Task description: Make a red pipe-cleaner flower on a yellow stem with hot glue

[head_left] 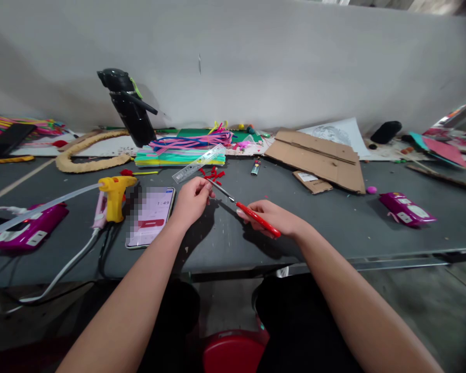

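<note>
My right hand [274,217] is closed round the red handles of a pair of scissors [248,210]. Their blades point up and left toward my left hand [192,199]. That hand is pinched shut on something small and red at the blade tips; I cannot make out what it is. Just beyond the hands lie several short red cut pieces [213,175] on the grey table [334,223], next to a clear plastic ruler [198,163].
A phone [151,216] lies left of my left hand, beside a yellow glue gun [114,194] with cables. Behind are coloured pipe cleaners [186,145], a black bottle [130,106], cardboard sheets [318,158], a lighter [256,166] and purple packs [407,208].
</note>
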`<state>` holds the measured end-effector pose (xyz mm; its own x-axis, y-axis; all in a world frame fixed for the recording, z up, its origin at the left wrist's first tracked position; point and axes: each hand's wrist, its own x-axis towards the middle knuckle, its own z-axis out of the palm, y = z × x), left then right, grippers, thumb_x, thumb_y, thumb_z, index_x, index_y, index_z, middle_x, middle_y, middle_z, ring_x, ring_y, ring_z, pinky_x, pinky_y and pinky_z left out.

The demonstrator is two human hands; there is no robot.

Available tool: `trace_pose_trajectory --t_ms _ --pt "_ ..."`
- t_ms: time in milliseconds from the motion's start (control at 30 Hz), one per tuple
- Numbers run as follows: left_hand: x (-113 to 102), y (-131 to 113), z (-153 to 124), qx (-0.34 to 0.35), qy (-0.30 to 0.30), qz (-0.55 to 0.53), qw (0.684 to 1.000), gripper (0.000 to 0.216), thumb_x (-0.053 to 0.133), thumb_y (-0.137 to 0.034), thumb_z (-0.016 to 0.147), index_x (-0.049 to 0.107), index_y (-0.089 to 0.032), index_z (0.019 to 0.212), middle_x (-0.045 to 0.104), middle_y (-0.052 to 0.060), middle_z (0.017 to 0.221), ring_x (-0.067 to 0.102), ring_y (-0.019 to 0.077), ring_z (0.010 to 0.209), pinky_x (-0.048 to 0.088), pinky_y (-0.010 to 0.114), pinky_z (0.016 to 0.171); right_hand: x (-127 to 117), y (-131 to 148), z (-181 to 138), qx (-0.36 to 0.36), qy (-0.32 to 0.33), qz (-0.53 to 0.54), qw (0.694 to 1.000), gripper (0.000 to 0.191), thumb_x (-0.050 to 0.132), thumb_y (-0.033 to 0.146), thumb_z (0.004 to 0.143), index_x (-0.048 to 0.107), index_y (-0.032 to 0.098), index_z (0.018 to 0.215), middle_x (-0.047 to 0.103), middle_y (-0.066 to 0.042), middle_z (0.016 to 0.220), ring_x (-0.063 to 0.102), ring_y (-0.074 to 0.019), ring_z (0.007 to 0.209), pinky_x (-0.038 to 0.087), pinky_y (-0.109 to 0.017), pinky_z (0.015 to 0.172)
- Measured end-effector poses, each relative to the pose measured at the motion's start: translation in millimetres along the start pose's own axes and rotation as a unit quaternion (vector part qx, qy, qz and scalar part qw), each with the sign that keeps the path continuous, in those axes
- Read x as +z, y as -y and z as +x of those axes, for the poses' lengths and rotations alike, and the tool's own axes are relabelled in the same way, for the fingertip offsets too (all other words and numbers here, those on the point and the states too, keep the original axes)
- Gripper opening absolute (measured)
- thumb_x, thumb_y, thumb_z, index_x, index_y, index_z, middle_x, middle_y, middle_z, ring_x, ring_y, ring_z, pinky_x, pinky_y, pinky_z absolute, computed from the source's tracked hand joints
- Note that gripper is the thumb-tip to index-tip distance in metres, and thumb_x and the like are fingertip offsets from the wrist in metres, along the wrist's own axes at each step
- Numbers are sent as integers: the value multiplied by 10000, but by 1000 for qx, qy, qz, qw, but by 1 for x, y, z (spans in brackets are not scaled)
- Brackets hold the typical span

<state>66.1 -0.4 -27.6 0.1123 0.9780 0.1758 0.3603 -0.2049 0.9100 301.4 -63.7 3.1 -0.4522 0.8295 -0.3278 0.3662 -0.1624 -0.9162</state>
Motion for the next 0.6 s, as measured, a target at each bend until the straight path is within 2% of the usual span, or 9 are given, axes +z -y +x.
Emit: trace_pose_trajectory --t_ms 333,600 --pt "-1 -2 -1 -7 0 2 1000 172 561 -345 908 596 -197 827 709 28 755 560 145 583 412 274 587 0 2 0 4 2 -4 1000 538 698 668 795 468 193 691 411 69 559 328 -59 450 243 -228 443" --pt "-1 -1 1 -13 -1 -3 1000 156 569 -320 888 604 -191 806 708 30 729 556 142 569 411 270 583 1 0 1 9 -1 -8 1000 521 685 669 811 510 184 736 429 64 565 330 -61 449 226 -227 442"
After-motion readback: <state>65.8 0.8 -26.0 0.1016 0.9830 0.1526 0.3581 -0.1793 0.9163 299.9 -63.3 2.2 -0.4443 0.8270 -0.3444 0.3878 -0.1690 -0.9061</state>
